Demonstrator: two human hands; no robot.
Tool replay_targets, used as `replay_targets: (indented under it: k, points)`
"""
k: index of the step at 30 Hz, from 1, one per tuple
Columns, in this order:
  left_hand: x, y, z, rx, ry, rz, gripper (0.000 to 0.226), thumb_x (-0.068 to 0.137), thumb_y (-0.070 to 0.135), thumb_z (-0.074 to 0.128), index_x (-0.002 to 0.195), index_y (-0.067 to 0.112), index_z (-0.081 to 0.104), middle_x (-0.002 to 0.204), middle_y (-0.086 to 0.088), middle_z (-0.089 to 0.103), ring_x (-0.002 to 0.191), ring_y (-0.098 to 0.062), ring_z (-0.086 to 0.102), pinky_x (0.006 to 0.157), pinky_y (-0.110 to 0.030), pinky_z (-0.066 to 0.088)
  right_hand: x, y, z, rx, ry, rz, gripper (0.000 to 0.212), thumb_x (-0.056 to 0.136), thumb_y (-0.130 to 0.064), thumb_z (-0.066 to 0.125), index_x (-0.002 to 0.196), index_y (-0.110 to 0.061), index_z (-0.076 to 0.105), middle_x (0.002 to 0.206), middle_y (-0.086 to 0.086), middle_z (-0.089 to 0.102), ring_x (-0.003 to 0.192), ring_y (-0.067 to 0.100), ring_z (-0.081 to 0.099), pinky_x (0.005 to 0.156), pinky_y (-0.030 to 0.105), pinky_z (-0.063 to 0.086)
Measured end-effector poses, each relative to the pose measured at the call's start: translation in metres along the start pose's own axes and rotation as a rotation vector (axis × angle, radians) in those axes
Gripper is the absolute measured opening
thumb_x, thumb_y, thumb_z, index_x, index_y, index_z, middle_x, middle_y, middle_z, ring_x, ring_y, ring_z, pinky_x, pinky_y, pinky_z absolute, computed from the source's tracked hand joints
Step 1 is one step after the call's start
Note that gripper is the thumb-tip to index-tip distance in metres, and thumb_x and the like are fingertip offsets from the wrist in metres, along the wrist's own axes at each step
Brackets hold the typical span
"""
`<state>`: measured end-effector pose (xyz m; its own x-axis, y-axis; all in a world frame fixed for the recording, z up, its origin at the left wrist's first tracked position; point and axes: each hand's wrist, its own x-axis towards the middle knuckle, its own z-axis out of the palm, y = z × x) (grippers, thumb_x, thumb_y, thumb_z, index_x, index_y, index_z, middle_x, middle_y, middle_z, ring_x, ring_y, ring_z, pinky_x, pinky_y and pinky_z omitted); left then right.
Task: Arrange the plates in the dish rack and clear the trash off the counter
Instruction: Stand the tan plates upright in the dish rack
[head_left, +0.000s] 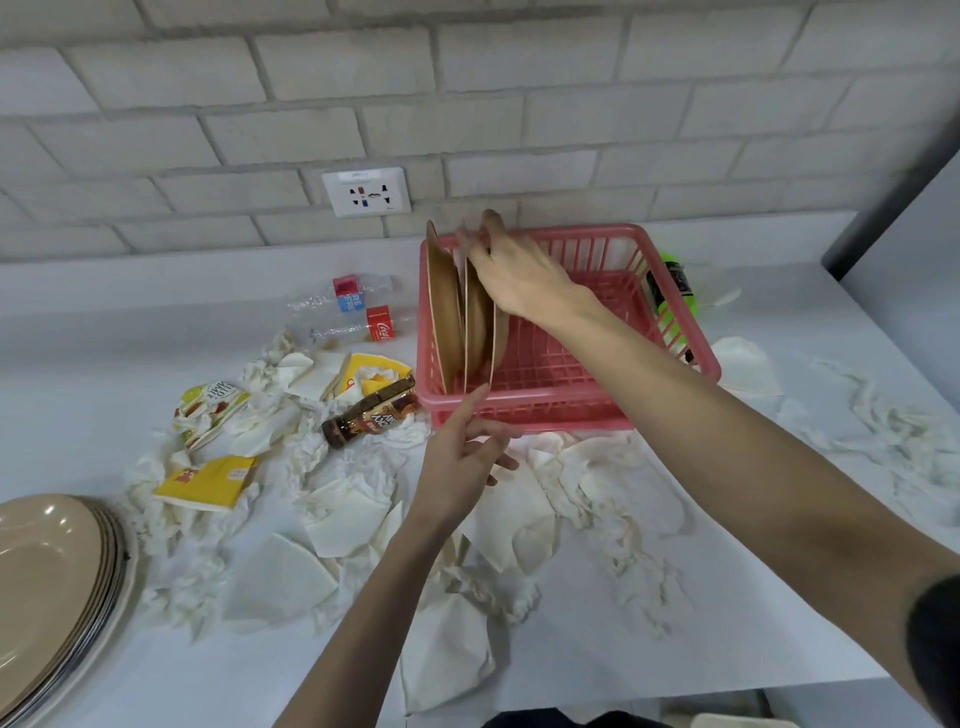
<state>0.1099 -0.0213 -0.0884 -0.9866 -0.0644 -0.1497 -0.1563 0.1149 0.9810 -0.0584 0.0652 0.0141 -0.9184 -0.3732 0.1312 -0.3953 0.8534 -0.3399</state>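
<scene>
- Plates (447, 312), three tan ones, stand on edge in a row at the left end of the pink dish rack (545, 418), their faces turned sideways and their rims close together.
- The right hand (519, 280) reaches across the rack from the right, and its fingers curl over the top rims of the two plates further right; the fingertips are blurred, so the exact grip is unclear.
- The left hand (462, 467) hovers just in front of the rack's near wall. Its index finger is stretched out and points up to the lower edge of the row, while the other fingers hang loosely bent and hold nothing.
- A stack of plates (52, 571) in the same tan colour lies flat at the counter's near left corner, well apart from the rack.
- The counter (78, 364) is pale and littered with crumpled tissues (343, 514) in front of the rack and on both sides of it.
- A brown bottle (371, 415) lies on its side just left of the rack's near corner.
- Two clear plastic bottles (353, 312) lie further back, near the wall.
- A yellow carton (208, 480) and a torn printed wrapper (208, 410) lie among the tissues on the left.
- A green bottle (672, 286) lies behind the rack's right wall.
</scene>
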Motion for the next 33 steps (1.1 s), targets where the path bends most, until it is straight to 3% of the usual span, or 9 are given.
replay_targets:
  k: [3,8,12,16,20,24,28,33]
  points:
    - [-0.002,0.0,-0.002,0.011,-0.012,-0.003,0.059,0.097,0.006,0.056,0.149,0.026,0.036,0.1,0.004,0.075,0.079,-0.021,0.073,0.059,-0.025,0.052,0.002,0.0,0.0,0.156,-0.008,0.125,0.066,0.097,-0.064,0.022,0.142,-0.017,0.033,0.128,0.021,0.059,0.117,0.043,0.056,0.092,0.048,0.045]
    - [-0.011,0.0,-0.015,0.005,-0.011,0.023,0.05,0.097,0.006,0.056,0.142,0.025,0.046,0.098,0.004,0.076,0.078,-0.02,0.073,0.059,-0.028,0.052,-0.004,-0.003,-0.003,0.102,0.016,0.146,0.073,0.098,-0.064,0.022,0.154,-0.017,0.017,0.144,0.024,0.039,0.127,0.046,0.046,0.101,0.053,0.041]
    - [-0.025,-0.001,-0.045,-0.008,0.015,0.047,0.037,0.096,0.002,0.055,0.128,0.022,0.058,0.095,-0.001,0.076,0.076,-0.023,0.072,0.059,-0.025,0.05,-0.017,-0.022,-0.004,0.081,0.186,0.013,0.064,0.102,-0.052,0.034,0.151,-0.012,0.027,0.143,0.022,0.035,0.131,0.042,0.036,0.1,0.052,0.039]
    - [-0.044,-0.003,-0.089,0.0,0.075,0.039,0.032,0.096,-0.001,0.052,0.115,0.02,0.067,0.091,-0.003,0.076,0.074,-0.023,0.071,0.059,-0.023,0.049,-0.042,-0.063,0.005,0.157,0.24,-0.234,0.045,0.101,-0.039,0.042,0.135,-0.01,0.049,0.129,0.013,0.045,0.12,0.03,0.043,0.097,0.042,0.041]
    - [-0.069,-0.01,-0.145,0.023,0.177,0.037,0.026,0.098,0.001,0.051,0.107,0.018,0.069,0.088,-0.005,0.075,0.072,-0.02,0.07,0.058,-0.022,0.048,-0.069,-0.122,0.039,0.294,0.095,-0.414,0.028,0.097,-0.036,0.044,0.098,-0.015,0.063,0.099,0.002,0.056,0.096,0.021,0.052,0.082,0.037,0.043]
    - [-0.099,-0.027,-0.206,0.058,0.286,0.013,0.026,0.096,0.001,0.051,0.104,0.016,0.07,0.085,-0.005,0.074,0.071,-0.02,0.068,0.059,-0.024,0.048,-0.09,-0.179,0.083,0.309,-0.105,-0.42,0.033,0.098,-0.029,0.048,0.066,-0.02,0.044,0.066,-0.006,0.048,0.064,0.01,0.044,0.063,0.036,0.037]
    - [-0.129,-0.052,-0.272,0.106,0.433,-0.029,0.029,0.094,-0.003,0.049,0.099,0.016,0.071,0.081,-0.005,0.074,0.066,-0.017,0.066,0.059,-0.023,0.048,-0.106,-0.234,0.125,0.406,-0.313,-0.353,0.031,0.095,-0.022,0.051,0.067,-0.008,0.055,0.062,0.005,0.058,0.062,0.023,0.053,0.061,0.045,0.044]
    - [-0.157,-0.088,-0.363,0.341,0.598,-0.046,0.026,0.094,0.002,0.057,0.094,0.025,0.071,0.08,0.007,0.074,0.073,-0.013,0.067,0.07,-0.031,0.052,-0.119,-0.294,0.169,0.435,-0.489,-0.305,0.018,0.094,-0.021,0.05,0.084,-0.015,0.064,0.076,-0.001,0.064,0.07,0.016,0.058,0.064,0.035,0.047]
